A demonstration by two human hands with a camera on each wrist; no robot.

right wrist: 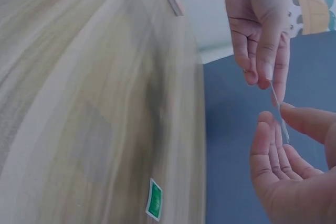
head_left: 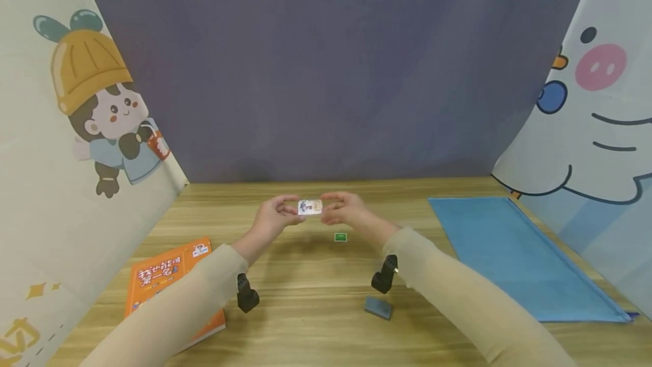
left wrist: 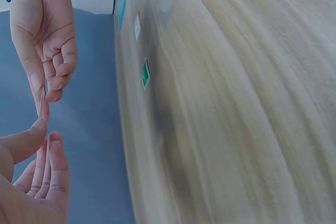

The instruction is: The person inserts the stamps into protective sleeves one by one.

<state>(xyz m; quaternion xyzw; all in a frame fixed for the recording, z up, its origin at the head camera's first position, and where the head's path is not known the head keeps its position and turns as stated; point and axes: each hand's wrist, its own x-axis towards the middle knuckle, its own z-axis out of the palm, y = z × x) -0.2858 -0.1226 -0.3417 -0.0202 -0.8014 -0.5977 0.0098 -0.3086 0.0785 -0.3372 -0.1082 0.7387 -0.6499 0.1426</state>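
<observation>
My two hands hold one small printed card (head_left: 310, 207) level above the wooden table (head_left: 316, 321), near its far side. The left hand (head_left: 291, 214) pinches the card's left end and the right hand (head_left: 329, 212) pinches its right end. In the left wrist view the card (left wrist: 41, 102) shows edge-on between the left hand's thumb and fingers (left wrist: 46, 132) and the right hand above. In the right wrist view the thin card (right wrist: 278, 109) runs between the right hand (right wrist: 274, 117) and the left hand above it. A small green card (head_left: 340, 237) lies flat on the table just below the hands.
An orange book (head_left: 173, 282) lies at the near left. A blue flat pouch (head_left: 514, 254) covers the table's right side. A small grey block (head_left: 378, 307) sits near my right forearm. Cartoon curtains stand at both sides, with a dark backdrop behind.
</observation>
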